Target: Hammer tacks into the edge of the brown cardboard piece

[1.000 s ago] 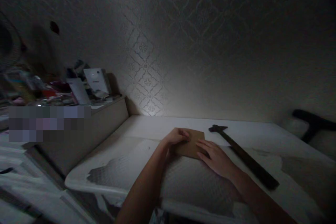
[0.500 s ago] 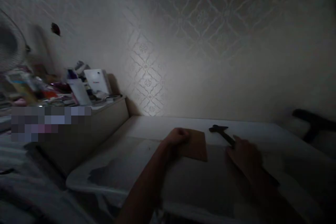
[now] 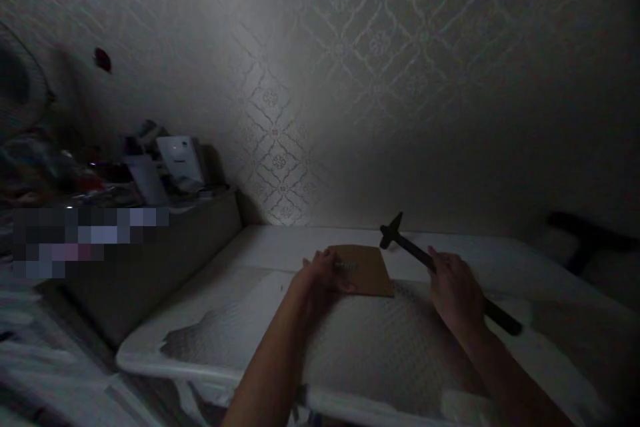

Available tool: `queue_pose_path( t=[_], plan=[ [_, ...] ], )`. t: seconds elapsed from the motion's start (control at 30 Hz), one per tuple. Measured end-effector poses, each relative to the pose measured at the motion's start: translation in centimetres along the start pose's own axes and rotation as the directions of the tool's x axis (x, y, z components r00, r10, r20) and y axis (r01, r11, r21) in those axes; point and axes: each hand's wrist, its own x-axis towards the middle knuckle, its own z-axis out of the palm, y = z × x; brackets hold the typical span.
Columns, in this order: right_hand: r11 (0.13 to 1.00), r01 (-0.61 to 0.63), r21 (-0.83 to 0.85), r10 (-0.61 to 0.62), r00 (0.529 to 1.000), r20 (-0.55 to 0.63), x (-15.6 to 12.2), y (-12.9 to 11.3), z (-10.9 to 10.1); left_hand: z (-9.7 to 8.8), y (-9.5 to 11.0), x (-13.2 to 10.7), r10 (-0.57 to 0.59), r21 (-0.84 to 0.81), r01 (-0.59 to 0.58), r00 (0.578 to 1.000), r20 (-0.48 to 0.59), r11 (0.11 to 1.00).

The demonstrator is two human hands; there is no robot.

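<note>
The right hand has its fingers closed around the hammer handle, head raised just above the brown board on the white worktop. The left hand rests on the board's near-left corner; dim light hides whether its fingers pinch anything.

Dark hammer tilted head-up beside flat brown board.
</note>
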Motion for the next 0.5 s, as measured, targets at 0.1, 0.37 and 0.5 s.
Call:
queue_pose_path(
  t=[0.1, 0.37, 0.5],
  plan=[
    [0.995, 0.092, 0.049, -0.092, 0.996, -0.007, 0.0, -1.1, 0.1, 0.5, 0.7, 0.0, -0.023, 0.116, 0.022, 1.0, 0.007, 0.993],
    [0.984, 0.136, 0.115, -0.152, 0.977, 0.15, -0.9, -2.9, -0.4, 1.5, 1.4, 0.2, 0.01, 0.168, -0.008, 1.0, -0.01, 0.986],
    [0.991, 0.104, 0.081, -0.118, 0.976, 0.185, -0.8, -2.2, -0.2, 1.6, 1.3, 0.3, 0.004, 0.173, -0.005, 1.0, 0.009, 0.985]
  ],
)
